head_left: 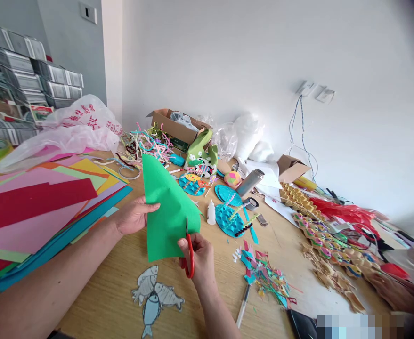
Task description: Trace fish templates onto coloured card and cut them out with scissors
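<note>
A sheet of green paper is held up over the table, its top running to a point at the left. My left hand pinches its left edge, thumb on the near face. Red-handled scissors are in my right hand, with fingers wrapped round the handles. Their blade lies against the paper's right part; whether the blades are closed I cannot make out. Below the paper, on the wooden table, lie several paper fish cutouts, grey and bluish with drawn outlines.
Coloured paper sheets are piled at left. Blue round crafts, a white glue bottle and a tape roll stand beyond my right hand. Paper scraps, a pen and a black phone-like object lie at right.
</note>
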{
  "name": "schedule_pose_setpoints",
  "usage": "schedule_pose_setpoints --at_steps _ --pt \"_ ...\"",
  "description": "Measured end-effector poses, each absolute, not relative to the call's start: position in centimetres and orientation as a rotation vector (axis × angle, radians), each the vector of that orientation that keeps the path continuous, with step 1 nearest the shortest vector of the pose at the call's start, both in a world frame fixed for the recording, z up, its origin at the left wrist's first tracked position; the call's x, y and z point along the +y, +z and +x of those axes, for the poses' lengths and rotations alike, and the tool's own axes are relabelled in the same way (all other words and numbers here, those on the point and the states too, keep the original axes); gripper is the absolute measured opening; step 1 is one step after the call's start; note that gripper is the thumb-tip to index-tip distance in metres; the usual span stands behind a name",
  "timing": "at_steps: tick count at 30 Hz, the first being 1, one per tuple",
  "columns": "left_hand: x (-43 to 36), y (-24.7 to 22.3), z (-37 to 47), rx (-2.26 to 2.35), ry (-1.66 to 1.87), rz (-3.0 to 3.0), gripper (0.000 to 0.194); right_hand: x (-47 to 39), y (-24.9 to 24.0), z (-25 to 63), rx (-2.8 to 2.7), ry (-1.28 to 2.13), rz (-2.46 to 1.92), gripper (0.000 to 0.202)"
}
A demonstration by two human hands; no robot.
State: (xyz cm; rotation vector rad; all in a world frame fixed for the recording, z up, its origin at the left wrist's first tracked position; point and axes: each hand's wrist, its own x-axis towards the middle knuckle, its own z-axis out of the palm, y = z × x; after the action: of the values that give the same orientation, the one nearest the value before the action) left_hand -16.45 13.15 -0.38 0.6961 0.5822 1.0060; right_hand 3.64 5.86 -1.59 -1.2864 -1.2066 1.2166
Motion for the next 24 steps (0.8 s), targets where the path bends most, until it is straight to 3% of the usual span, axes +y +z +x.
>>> schedule_pose_setpoints --at_steps 24 --pt "13.01 -0.3 -16.5 0.604 0.984 0.67 0.033 5.75 -1.73 3.64 -1.214 1.196 -1.331 0.056"
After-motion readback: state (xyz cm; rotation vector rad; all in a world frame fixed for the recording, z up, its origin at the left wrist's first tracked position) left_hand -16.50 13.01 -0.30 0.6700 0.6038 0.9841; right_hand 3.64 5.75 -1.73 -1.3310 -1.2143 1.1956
